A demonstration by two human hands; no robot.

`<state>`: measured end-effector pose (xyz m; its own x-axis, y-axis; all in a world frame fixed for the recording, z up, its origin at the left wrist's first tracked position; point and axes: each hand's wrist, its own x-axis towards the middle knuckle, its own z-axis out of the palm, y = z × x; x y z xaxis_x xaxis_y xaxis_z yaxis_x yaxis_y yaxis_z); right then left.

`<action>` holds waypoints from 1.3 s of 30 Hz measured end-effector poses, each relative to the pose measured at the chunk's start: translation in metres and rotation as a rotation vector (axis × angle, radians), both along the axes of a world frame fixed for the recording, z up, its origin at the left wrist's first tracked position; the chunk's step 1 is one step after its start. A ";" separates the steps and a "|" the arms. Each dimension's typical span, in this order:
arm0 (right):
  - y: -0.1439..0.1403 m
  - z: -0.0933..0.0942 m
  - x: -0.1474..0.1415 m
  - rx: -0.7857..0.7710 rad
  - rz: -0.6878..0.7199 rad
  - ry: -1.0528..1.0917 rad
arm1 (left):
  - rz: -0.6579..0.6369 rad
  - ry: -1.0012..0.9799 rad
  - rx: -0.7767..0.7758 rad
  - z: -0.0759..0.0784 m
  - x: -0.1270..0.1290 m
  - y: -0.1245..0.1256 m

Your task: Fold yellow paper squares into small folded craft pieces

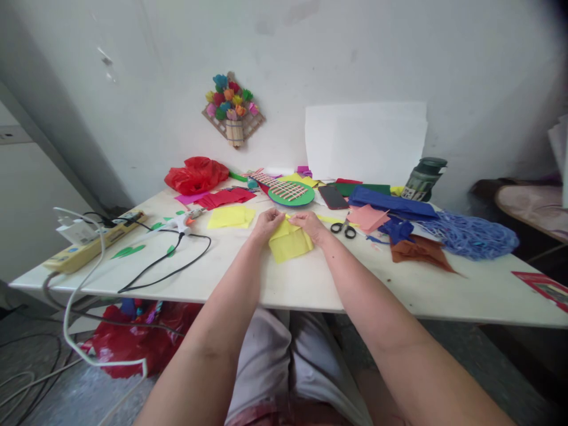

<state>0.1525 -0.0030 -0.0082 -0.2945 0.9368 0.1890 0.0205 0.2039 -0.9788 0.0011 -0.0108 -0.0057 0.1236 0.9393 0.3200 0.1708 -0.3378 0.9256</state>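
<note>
Soft, even daylight fills the scene, bright enough that the white table [288, 284] under the left hand [266, 225] and right hand [310, 225] and the wall [399, 53] beyond them look pale and slightly washed, with no hard glare. Shadows are faint around the hands and deepen only beneath the table edge nearer the person, where the floor turns dim. The wide lens bends straight lines far to either side of the hands, the upper right corner darkens, and the forearms closest to the camera look stretched and slightly soft.

Bare forearms, no sleeves, light grey trousers [270, 361]
</note>
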 end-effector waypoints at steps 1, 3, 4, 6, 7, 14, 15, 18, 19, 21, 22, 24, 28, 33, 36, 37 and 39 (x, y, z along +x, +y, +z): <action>0.000 0.000 0.000 0.004 0.001 -0.010 | 0.000 -0.008 -0.003 0.000 0.000 0.000; -0.001 0.000 0.000 0.012 0.005 -0.025 | 0.001 -0.011 0.002 0.001 0.000 -0.001; 0.000 0.000 0.000 0.018 0.007 -0.028 | 0.002 -0.007 0.006 0.002 0.000 -0.002; 0.001 0.000 -0.001 0.035 0.010 -0.027 | 0.007 0.010 0.009 0.003 0.001 -0.003; 0.001 -0.001 -0.001 0.042 0.010 -0.025 | 0.010 0.023 0.005 0.004 0.001 -0.004; 0.005 -0.004 -0.001 0.078 -0.027 -0.023 | 0.177 0.264 0.116 0.005 0.003 -0.003; 0.005 -0.004 -0.001 0.067 -0.024 -0.023 | 0.192 0.275 0.134 0.004 0.003 -0.001; 0.004 -0.003 0.000 0.006 0.001 -0.016 | 0.223 0.255 0.159 -0.001 -0.001 0.007; 0.004 -0.002 0.001 -0.017 0.008 -0.009 | 0.241 0.241 0.159 -0.003 -0.002 0.010; 0.003 0.000 0.002 -0.050 0.010 0.005 | 0.268 0.216 0.148 -0.005 -0.005 0.014; 0.003 0.001 0.003 -0.060 0.002 0.010 | 0.277 0.211 0.141 -0.006 -0.006 0.015; 0.003 0.001 0.004 -0.071 -0.026 0.009 | 0.292 0.212 0.132 -0.007 -0.007 0.016; 0.004 0.001 0.003 -0.071 -0.065 0.011 | 0.320 0.206 0.118 -0.004 -0.007 0.014; -0.001 0.005 0.002 -0.090 -0.046 0.025 | 0.307 0.173 0.086 -0.001 -0.005 0.009; -0.004 0.008 0.002 -0.098 -0.050 0.032 | 0.290 0.205 0.083 -0.003 -0.005 0.008; -0.004 0.008 0.002 -0.098 -0.049 0.035 | 0.293 0.220 0.092 -0.004 -0.005 0.009; -0.003 0.007 0.002 -0.089 -0.038 0.033 | 0.319 0.241 0.123 -0.005 -0.006 0.011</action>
<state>0.1550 -0.0065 -0.0009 -0.2531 0.9607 0.1136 -0.0056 0.1160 -0.9932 -0.0052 0.0000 -0.0108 -0.0822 0.8990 0.4301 0.4918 -0.3388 0.8021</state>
